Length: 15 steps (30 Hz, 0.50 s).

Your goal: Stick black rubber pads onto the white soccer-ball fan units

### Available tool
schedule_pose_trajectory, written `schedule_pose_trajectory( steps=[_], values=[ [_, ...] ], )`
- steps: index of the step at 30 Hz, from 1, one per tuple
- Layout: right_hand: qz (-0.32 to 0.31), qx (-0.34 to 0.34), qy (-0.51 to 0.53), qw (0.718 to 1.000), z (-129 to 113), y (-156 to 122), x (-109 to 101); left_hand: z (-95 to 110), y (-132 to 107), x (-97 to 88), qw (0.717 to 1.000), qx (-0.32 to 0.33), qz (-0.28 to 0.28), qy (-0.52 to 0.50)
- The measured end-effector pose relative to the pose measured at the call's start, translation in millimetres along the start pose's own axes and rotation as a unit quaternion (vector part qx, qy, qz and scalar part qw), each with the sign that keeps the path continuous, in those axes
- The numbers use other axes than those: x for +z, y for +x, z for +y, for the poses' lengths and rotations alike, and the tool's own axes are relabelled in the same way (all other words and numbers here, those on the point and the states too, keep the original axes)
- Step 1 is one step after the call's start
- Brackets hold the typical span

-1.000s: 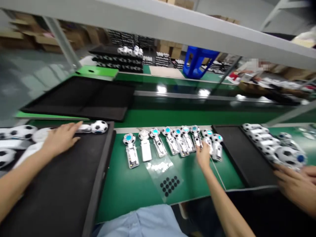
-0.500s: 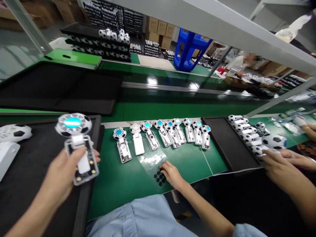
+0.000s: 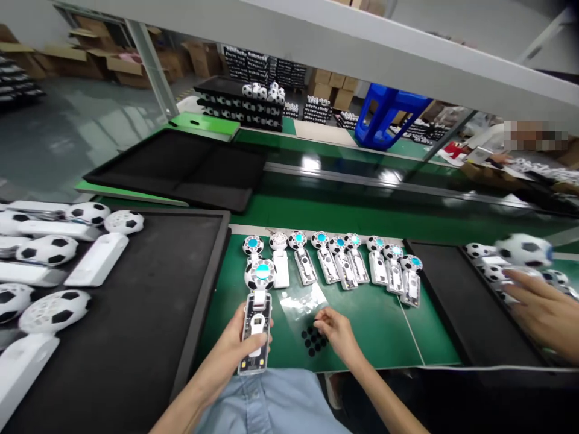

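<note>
**L hand (image 3: 230, 349) grips ball-head unit (image 3: 257, 328); R hand (image 3: 339, 333) at dot sheet (image 3: 301, 304)**

Clock refs from wearer, 12 = straight ahead.

L hand at approx 6–7 o'clock, fingers clenched round clear body of the unit, thumb across the front. Unit is upright, football-pattern head w/ blue light up at 12, bottom end just over the front edge of green mat (image 3: 371, 343), above the wearer's light-blue shirt (image 3: 271, 404).

R hand just right of it, approx 6 o'clock, fingers curled, tips at black dots on clear sheet. Can't tell if they're pinching a dot or only touching.

Row of 9 finished-looking units (image 3: 337, 265) on mat at 12–1 o'clock, heads away from wearer, close together. Head of held unit sits just in front of row's L end.

Black tray (image 3: 136, 337) at 9 o'clock w/ white perforated ball shells (image 3: 54, 310) and white housings (image 3: 94, 259).

Second black tray (image 3: 446, 301) at 2–3 o'clock holds more balls. Co-worker's hand (image 3: 543, 313) at 3 o'clock reaches over it, blurred ball (image 3: 525, 250) just above.

Further out: blue stool (image 3: 389, 117) at 1 o'clock, cartons (image 3: 330, 90) at 12, second co-worker (image 3: 491, 138) at 2, face hidden.
</note>
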State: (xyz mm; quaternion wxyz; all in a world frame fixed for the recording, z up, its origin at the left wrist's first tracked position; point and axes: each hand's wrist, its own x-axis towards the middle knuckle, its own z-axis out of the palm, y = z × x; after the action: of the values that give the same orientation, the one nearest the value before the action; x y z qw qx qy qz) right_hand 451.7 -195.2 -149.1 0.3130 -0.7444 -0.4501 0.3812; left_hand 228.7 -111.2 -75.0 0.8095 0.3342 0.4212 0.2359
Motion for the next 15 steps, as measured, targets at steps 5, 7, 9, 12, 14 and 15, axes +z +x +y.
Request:
schedule_pose_trajectory(
  steps=[5,7,9,12,14,15],
  values=[
    [-0.035,-0.046,0.103,0.993,-77,-3,3,-13,5,-6.7,0.999,0.028,0.004,0.038],
    [-0.047,-0.101,0.126,0.986,-109,-7,6,-18,7,-10.0,0.997,0.053,0.004,0.060],
    [-0.053,-0.143,0.123,0.981,-132,-12,11,-21,8,-12.3,0.992,0.089,-0.007,0.088],
    [-0.045,-0.179,0.072,0.980,-145,-17,21,-18,7,-12.4,0.983,0.132,-0.017,0.128],
    [-0.026,-0.204,0.039,0.978,-144,-18,27,-14,5,-10.8,0.978,0.144,-0.015,0.149],
    [-0.016,-0.213,0.028,0.977,-143,-18,30,-12,4,-9.8,0.977,0.146,-0.014,0.157]
  ],
)
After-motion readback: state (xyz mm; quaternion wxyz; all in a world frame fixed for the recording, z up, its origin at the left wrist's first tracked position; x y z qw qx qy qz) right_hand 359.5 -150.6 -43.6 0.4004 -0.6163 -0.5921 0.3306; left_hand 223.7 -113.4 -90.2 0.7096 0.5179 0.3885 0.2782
